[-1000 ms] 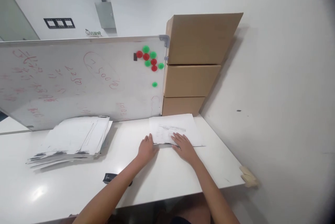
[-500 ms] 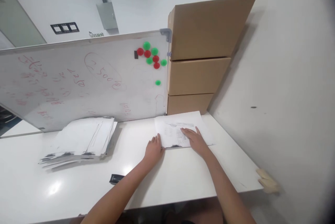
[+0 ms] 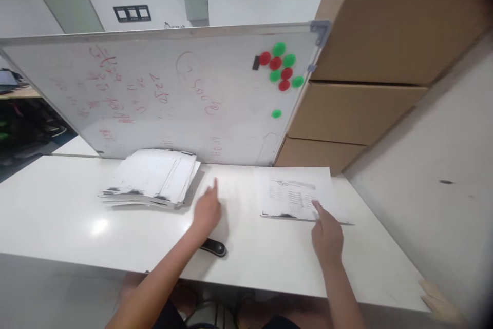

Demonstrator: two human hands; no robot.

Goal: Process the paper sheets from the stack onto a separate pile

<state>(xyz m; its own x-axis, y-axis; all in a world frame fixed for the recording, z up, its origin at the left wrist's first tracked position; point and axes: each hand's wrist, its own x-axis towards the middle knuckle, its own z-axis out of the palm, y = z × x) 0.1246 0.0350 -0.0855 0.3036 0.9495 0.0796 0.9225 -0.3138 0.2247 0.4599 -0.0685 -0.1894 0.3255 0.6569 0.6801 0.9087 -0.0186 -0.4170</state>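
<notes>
A small stack of printed sheets lies on the white table at the right, in front of the cardboard boxes. My right hand hovers at its near edge, a finger pointing toward the paper, holding nothing. My left hand is in the air over the table's middle, blurred, a finger stretched toward the bigger pile of sheets at the left. A black object lies on the table just under my left forearm.
A whiteboard with red writing and red and green magnets leans at the table's back. Three stacked cardboard boxes stand at the back right against the wall. A wooden piece sticks out past the table's near right corner.
Both hands have come off the right stack. My left hand swung left toward the bigger pile; my right hand drew back to the stack's near edge. The view turned left.
</notes>
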